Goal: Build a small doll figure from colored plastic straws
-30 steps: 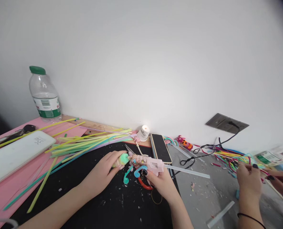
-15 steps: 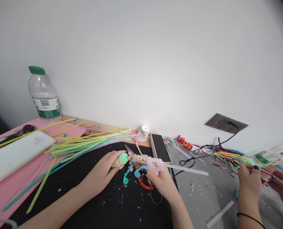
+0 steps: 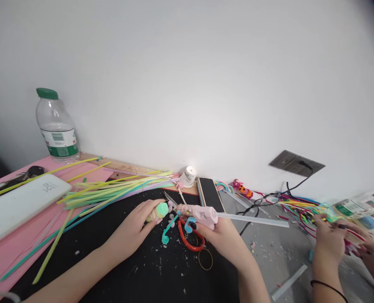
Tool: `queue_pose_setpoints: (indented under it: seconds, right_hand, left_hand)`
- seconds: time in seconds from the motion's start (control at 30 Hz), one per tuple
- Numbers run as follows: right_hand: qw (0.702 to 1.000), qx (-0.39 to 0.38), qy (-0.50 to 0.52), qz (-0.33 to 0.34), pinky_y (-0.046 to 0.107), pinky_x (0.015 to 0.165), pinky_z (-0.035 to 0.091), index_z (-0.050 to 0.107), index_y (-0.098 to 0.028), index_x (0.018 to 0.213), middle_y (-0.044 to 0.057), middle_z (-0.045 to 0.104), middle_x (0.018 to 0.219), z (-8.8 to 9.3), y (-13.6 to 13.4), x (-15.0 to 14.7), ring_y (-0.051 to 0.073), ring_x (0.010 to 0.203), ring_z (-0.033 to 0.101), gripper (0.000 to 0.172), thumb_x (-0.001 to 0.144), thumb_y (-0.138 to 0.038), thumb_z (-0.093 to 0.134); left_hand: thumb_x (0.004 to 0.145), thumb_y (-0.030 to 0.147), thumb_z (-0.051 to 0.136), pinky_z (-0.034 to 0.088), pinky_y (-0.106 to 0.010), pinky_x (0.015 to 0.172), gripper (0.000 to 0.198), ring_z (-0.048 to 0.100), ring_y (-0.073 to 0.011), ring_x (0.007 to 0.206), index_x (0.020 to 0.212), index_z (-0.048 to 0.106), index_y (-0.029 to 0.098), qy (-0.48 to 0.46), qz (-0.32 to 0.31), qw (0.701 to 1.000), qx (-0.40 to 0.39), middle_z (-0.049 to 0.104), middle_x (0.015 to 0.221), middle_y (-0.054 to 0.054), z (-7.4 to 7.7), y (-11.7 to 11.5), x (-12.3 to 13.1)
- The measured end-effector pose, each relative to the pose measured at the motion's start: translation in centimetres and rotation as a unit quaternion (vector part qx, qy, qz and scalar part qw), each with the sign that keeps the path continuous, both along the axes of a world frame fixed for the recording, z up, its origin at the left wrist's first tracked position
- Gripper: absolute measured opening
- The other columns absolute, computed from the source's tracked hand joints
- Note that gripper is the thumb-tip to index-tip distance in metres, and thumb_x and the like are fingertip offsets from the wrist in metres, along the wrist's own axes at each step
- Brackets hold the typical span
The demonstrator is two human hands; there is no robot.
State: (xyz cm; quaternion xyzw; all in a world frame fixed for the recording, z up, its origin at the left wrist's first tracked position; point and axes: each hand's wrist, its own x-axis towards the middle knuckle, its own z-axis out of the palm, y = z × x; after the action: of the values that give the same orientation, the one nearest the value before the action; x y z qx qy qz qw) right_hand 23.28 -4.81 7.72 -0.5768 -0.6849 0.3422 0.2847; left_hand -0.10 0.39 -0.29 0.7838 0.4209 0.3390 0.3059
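My left hand (image 3: 133, 227) is closed round a small pastel craft piece (image 3: 159, 211) with a mint-green and yellow rolled top, held over the black mat (image 3: 117, 256). My right hand (image 3: 218, 233) grips a pink hot glue gun (image 3: 197, 212), its nozzle against the craft piece and a clear glue stick (image 3: 253, 219) sticking out behind it to the right. Teal and blue curled straw pieces (image 3: 169, 229) hang below the piece. Red-handled scissors (image 3: 187, 235) lie on the mat under the gun.
Long pastel straws (image 3: 111, 189) fan across the mat's left. A green-capped bottle (image 3: 57, 128), white flat case (image 3: 19, 202), lit candle (image 3: 189, 174) and phone (image 3: 209, 193) stand behind. At right another person's hands (image 3: 335, 242) work among coloured straws (image 3: 300, 206). A wall socket (image 3: 295, 162) holds a cable.
My right hand and the glue gun have shifted right and tilted flatter, uncovering the red scissors. The other person's hands have moved down and to the right.
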Motion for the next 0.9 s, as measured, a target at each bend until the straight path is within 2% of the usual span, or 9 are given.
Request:
queue_pose_setpoints:
  seconds: [0.1,0.2,0.27,0.33,0.4,0.6,0.7,0.8,0.9]
  right_hand:
    - [0.999,0.030,-0.003,-0.015,0.034,0.093,0.047,0.063,-0.024,0.121,0.004,0.066,0.119,0.4,-0.5,1.4,0.022,0.104,0.063,0.038,0.084,-0.023,0.050]
    - [0.990,0.084,-0.051,-0.103,0.034,0.098,0.044,0.060,-0.022,0.124,0.007,0.064,0.123,-0.4,-1.2,4.2,0.024,0.115,0.057,0.041,0.084,-0.029,0.051]
    - [0.968,0.079,-0.126,-0.204,0.032,0.087,0.049,0.062,-0.022,0.121,0.007,0.069,0.112,-1.3,-1.8,6.5,0.025,0.105,0.063,0.041,0.084,-0.035,0.050]
    - [0.931,0.050,-0.204,-0.297,0.031,0.070,0.050,0.067,-0.020,0.106,0.008,0.073,0.090,-2.3,-2.3,8.7,0.026,0.082,0.067,0.038,0.079,-0.042,0.053]
    - [0.907,0.030,-0.258,-0.331,0.030,0.063,0.048,0.066,-0.019,0.100,0.007,0.072,0.082,-3.2,-2.6,10.6,0.025,0.073,0.066,0.038,0.075,-0.044,0.055]
    - [0.913,0.038,-0.309,-0.264,0.033,0.071,0.047,0.062,-0.019,0.105,0.008,0.071,0.096,-5.7,-2.7,14.0,0.027,0.085,0.065,0.039,0.070,-0.034,0.052]
    - [0.900,0.055,-0.338,-0.271,0.038,0.075,0.047,0.064,-0.016,0.105,0.012,0.071,0.095,-6.4,-2.6,15.1,0.029,0.087,0.064,0.042,0.068,-0.031,0.050]
    - [0.900,0.069,-0.324,-0.283,0.039,0.079,0.048,0.064,-0.014,0.106,0.015,0.071,0.100,-6.0,-2.7,15.5,0.030,0.092,0.065,0.046,0.066,-0.028,0.050]
    - [0.905,0.095,-0.290,-0.297,0.040,0.082,0.049,0.065,-0.016,0.104,0.013,0.070,0.103,-4.1,-3.0,14.1,0.029,0.095,0.065,0.042,0.069,-0.032,0.049]
  left_hand:
    - [0.088,0.028,0.046,0.045,-0.035,0.097,0.037,0.056,-0.0240,0.114,0.126,0.049,0.026,-0.008,0.016,1.000,-0.001,0.061,0.124,-0.005,-0.1,0.2,0.0]
    - [0.088,0.030,0.047,0.045,-0.035,0.097,0.037,0.057,-0.0244,0.113,0.124,0.050,0.023,-0.014,0.038,0.999,-0.003,0.061,0.124,-0.006,-0.3,0.5,0.1]
    - [0.087,0.032,0.047,0.046,-0.035,0.095,0.038,0.059,-0.0246,0.110,0.123,0.050,0.021,-0.019,0.055,0.998,-0.012,0.063,0.120,-0.007,-0.4,0.7,0.1]
    - [0.087,0.034,0.047,0.047,-0.035,0.094,0.038,0.060,-0.0245,0.107,0.122,0.050,0.019,-0.026,0.070,0.997,-0.024,0.064,0.118,-0.008,-0.4,0.8,0.1]
    - [0.087,0.035,0.048,0.048,-0.035,0.093,0.038,0.060,-0.0246,0.107,0.120,0.051,0.019,-0.037,0.080,0.996,-0.032,0.064,0.118,-0.008,-0.3,1.0,0.2]
    - [0.085,0.036,0.051,0.051,-0.035,0.090,0.035,0.060,-0.0264,0.111,0.116,0.055,0.022,-0.059,0.094,0.993,-0.037,0.065,0.119,-0.006,-0.1,1.0,0.0]
    - [0.085,0.037,0.051,0.051,-0.036,0.091,0.037,0.060,-0.0265,0.111,0.119,0.055,0.022,-0.068,0.099,0.992,-0.037,0.065,0.121,-0.006,0.0,1.1,-0.1]
    - [0.084,0.037,0.051,0.050,-0.037,0.092,0.039,0.060,-0.0265,0.112,0.121,0.054,0.022,-0.073,0.103,0.991,-0.036,0.064,0.122,-0.006,0.1,1.1,-0.1]
    - [0.085,0.038,0.051,0.050,-0.035,0.091,0.039,0.060,-0.0263,0.112,0.120,0.054,0.022,-0.069,0.105,0.991,-0.049,0.065,0.120,-0.006,0.4,1.0,-0.1]
